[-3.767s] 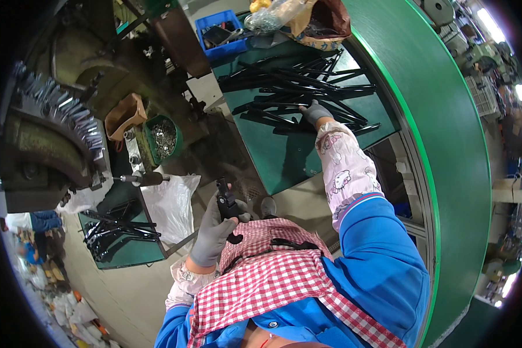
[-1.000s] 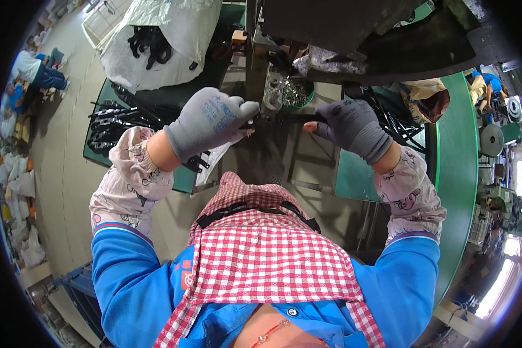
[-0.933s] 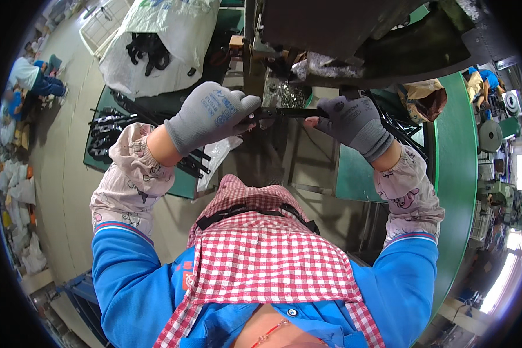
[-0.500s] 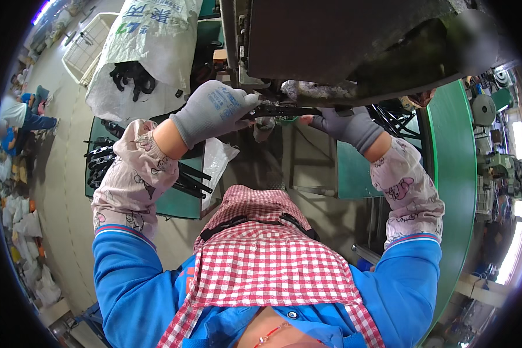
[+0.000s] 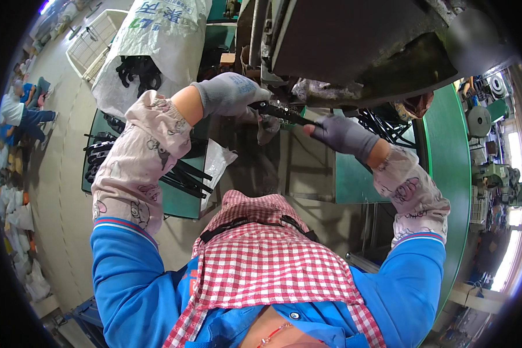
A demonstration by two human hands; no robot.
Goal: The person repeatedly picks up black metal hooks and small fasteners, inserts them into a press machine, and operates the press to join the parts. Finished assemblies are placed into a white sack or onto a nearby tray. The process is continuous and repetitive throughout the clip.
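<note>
Both gloved hands are gripping one black metal part under the machine.

The left hand [image 5: 229, 95] and right hand [image 5: 339, 132] are closing their fingers around the black part [image 5: 281, 111], holding it just below the dark machine body [image 5: 354, 46].

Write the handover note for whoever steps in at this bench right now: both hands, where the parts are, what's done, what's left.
Left hand: gloved, closed on one end of a thin black metal part, held up at the underside of the big machine.
Right hand: gloved, gripping the other end of the same part.
Parts: a pile of black pieces on the green table to the left, more on the green bench to the right, and a white sack holding others.
Done: the part is lifted to the machine.
Left: whether it is seated cannot be told; the piles look unprocessed.
</note>
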